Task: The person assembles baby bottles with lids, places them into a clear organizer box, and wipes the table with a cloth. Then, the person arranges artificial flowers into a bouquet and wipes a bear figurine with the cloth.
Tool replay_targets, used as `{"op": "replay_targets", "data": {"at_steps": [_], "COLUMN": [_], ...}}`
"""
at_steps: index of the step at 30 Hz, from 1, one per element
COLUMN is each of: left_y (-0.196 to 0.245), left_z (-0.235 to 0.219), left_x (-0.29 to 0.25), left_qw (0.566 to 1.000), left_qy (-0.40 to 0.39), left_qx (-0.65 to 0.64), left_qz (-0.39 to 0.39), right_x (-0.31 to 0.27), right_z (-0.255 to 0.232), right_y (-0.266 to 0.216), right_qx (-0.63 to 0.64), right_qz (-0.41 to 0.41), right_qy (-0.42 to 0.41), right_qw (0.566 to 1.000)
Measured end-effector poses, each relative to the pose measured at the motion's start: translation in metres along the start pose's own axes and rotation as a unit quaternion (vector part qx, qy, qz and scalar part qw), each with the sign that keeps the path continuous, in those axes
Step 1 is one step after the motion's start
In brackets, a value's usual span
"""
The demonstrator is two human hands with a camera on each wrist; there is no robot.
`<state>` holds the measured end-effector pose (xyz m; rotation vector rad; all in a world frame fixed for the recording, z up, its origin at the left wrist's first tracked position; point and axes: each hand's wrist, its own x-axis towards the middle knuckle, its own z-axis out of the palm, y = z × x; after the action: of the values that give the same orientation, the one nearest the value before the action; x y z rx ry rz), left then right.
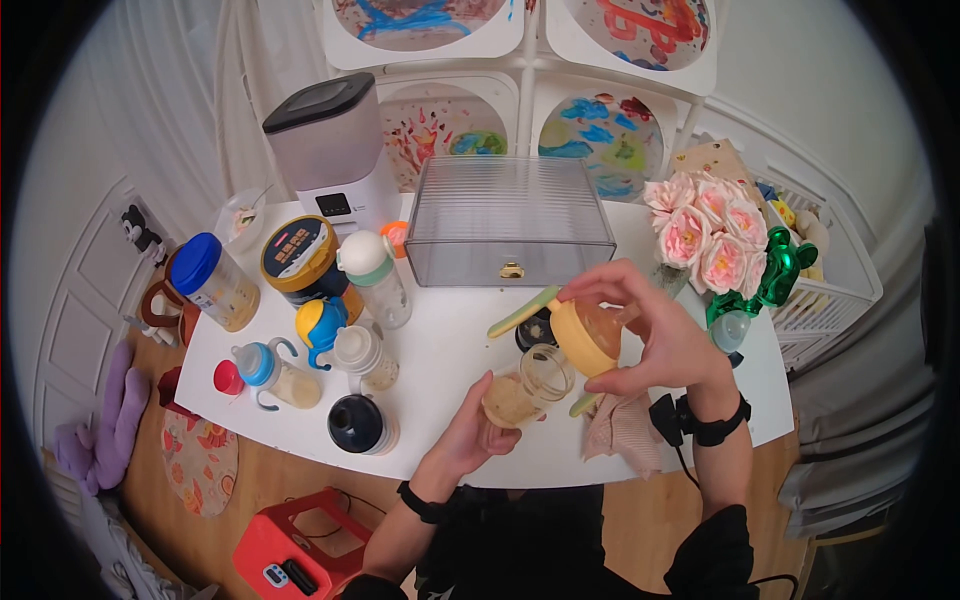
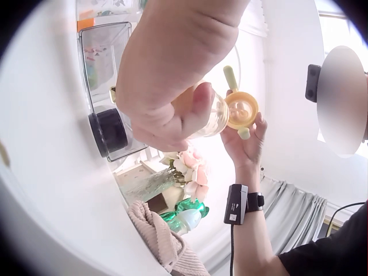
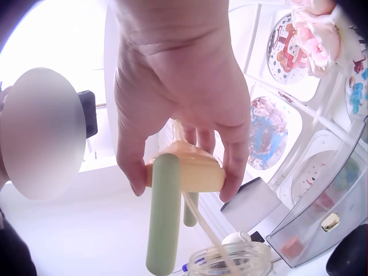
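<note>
My left hand (image 1: 468, 425) grips a clear bottle (image 1: 512, 398), tilted, with a tan substance inside and its mouth uncovered. Just above that mouth, my right hand (image 1: 650, 325) pinches the rim of a yellow bottle top (image 1: 583, 338) with green handles between thumb and fingers. In the right wrist view a thin straw (image 3: 210, 231) runs from the top (image 3: 198, 175) down to the mouth of the bottle (image 3: 230, 260). The left wrist view shows the underside of the top (image 2: 241, 110) beside the bottle, whose body is mostly hidden by my left hand (image 2: 172, 86).
Several bottles, including a dark-capped one (image 1: 357, 424), and a tub (image 1: 300, 255) stand at the left. A clear box (image 1: 510, 225) is at the back, with a black round object (image 1: 536, 330) in front. A pink cloth (image 1: 625, 432) lies at the front right, flowers (image 1: 705, 235) behind.
</note>
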<state>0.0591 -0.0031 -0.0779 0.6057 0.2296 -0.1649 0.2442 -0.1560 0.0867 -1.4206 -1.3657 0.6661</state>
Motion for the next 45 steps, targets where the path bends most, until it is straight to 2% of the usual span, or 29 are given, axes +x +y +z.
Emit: {"op": "replay_targets", "data": {"at_steps": [5,7,12,17,23,25,28,30,32,34,38,39,41,45], "left_y": [0.001,0.003,0.002,0.003,0.003,0.005,0.009,0.014,0.019,0.026,0.042,0.044,0.046,0.051], "left_z": [-0.005,-0.004,-0.01,-0.005,-0.013,-0.012,-0.012,-0.01,-0.005,0.001,0.015,0.017,0.019,0.022], "left_x": [0.003,0.003,0.008,0.005,-0.001,-0.003,-0.003,-0.002,0.0,0.002,0.005,0.008,0.013,0.017], "left_qw": [0.999,0.998,0.996,0.989,0.987,0.986,0.986,0.988,0.984,0.982,0.971,0.971,0.953,0.95], "left_qy": [0.03,0.044,0.054,0.132,0.134,0.134,0.117,0.101,0.141,0.153,0.176,0.176,0.236,0.237], "left_qx": [-0.022,-0.037,-0.064,-0.069,-0.075,-0.081,-0.09,-0.092,-0.057,-0.031,0.034,0.035,0.091,0.137], "left_qz": [-0.006,-0.002,0.008,0.024,0.053,0.062,0.074,0.075,0.097,0.109,0.156,0.156,0.169,0.15], "right_x": [0.014,0.019,0.03,0.038,0.042,0.039,0.031,0.027,0.024,0.024,0.02,0.019,0.016,0.008], "right_z": [-0.008,-0.013,-0.017,-0.025,-0.027,-0.026,-0.021,-0.021,-0.022,-0.022,-0.022,-0.022,-0.021,-0.022], "right_y": [-0.006,-0.001,0.006,0.002,0.033,0.056,0.065,0.067,0.069,0.072,0.076,0.076,0.073,0.055], "right_qx": [-0.014,0.001,0.005,-0.018,-0.051,-0.081,-0.092,-0.066,-0.041,-0.09,-0.077,-0.057,-0.035,-0.004], "right_qz": [0.024,-0.019,-0.025,0.002,0.018,0.06,0.094,0.076,0.059,0.039,0.064,0.056,0.048,0.041], "right_qy": [-0.013,0.0,0.022,0.045,0.07,0.082,0.084,0.104,0.124,0.116,0.118,0.14,0.163,0.227], "right_qw": [1.0,1.0,0.999,0.999,0.996,0.992,0.988,0.99,0.99,0.988,0.988,0.987,0.985,0.973]}}
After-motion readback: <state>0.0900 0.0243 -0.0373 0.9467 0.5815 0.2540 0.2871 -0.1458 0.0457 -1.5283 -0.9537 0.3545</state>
